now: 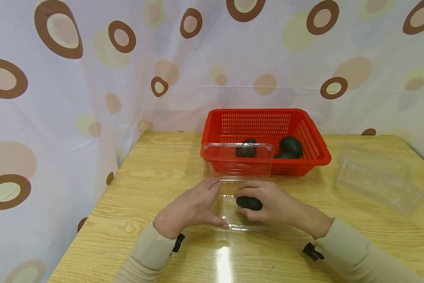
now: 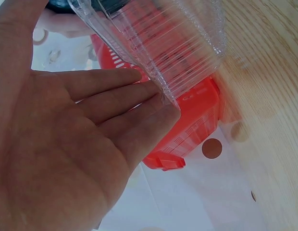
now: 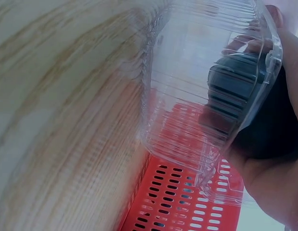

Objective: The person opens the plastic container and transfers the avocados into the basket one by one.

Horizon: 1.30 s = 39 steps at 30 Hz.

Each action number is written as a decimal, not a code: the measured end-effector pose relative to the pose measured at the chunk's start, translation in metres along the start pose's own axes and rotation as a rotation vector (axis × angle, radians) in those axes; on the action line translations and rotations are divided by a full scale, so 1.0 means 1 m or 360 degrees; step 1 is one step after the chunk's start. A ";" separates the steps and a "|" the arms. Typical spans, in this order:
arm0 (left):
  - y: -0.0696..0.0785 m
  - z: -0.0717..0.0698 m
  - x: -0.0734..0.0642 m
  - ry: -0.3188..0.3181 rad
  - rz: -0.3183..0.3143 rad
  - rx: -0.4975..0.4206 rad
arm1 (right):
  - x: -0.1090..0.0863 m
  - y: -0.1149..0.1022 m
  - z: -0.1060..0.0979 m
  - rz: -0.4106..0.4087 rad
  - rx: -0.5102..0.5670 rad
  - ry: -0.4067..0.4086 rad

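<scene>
An open clear plastic clamshell box (image 1: 237, 227) lies on the table, its lid (image 1: 238, 161) standing up at the back. My right hand (image 1: 268, 201) grips a dark green avocado (image 1: 248, 203), partly lowered into the box's right half. In the right wrist view the avocado (image 3: 235, 86) shows partly through the clear wall, fingers reaching inside the rim. At the box's left side is my left hand (image 1: 194, 204), thumb spread toward the front edge. Its extended fingers (image 2: 144, 126) meet the rim in the left wrist view, and its palm holds nothing.
Behind the box stands a red plastic basket (image 1: 318, 155) with avocados (image 1: 291, 146) in it; the raised lid overlaps its front in the head view. Another clear plastic container (image 1: 378, 182) lies on the wooden table (image 1: 155, 165) at the right. A patterned curtain (image 1: 215, 51) hangs behind.
</scene>
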<state>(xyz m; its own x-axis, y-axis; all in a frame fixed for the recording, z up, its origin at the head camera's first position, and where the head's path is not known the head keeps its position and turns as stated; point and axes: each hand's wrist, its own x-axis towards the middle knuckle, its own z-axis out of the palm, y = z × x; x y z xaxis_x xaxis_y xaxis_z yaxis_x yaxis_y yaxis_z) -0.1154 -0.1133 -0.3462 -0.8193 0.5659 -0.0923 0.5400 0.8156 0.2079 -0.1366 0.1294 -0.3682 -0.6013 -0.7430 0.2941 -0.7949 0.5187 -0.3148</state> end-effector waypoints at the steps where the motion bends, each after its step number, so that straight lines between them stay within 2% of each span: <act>1: 0.000 0.000 0.000 -0.0001 -0.0003 0.0002 | 0.000 0.000 0.000 -0.0007 -0.0004 0.0003; 18: 0.000 -0.001 -0.001 -0.0017 -0.0024 -0.0003 | -0.004 0.003 -0.003 -0.0050 -0.0014 0.0055; 32: -0.001 0.000 0.000 -0.0007 -0.0005 -0.0031 | -0.014 0.010 -0.015 -0.0099 -0.0075 0.0192; 39: 0.000 -0.001 0.000 -0.0012 -0.0017 -0.0060 | -0.023 0.013 -0.021 -0.0141 -0.0014 0.0233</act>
<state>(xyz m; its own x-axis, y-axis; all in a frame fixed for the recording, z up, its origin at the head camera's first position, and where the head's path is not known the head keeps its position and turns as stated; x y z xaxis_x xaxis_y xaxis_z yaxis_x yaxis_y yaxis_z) -0.1153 -0.1137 -0.3457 -0.8235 0.5581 -0.1019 0.5233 0.8166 0.2435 -0.1349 0.1623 -0.3605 -0.5338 -0.7166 0.4490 -0.8456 0.4581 -0.2741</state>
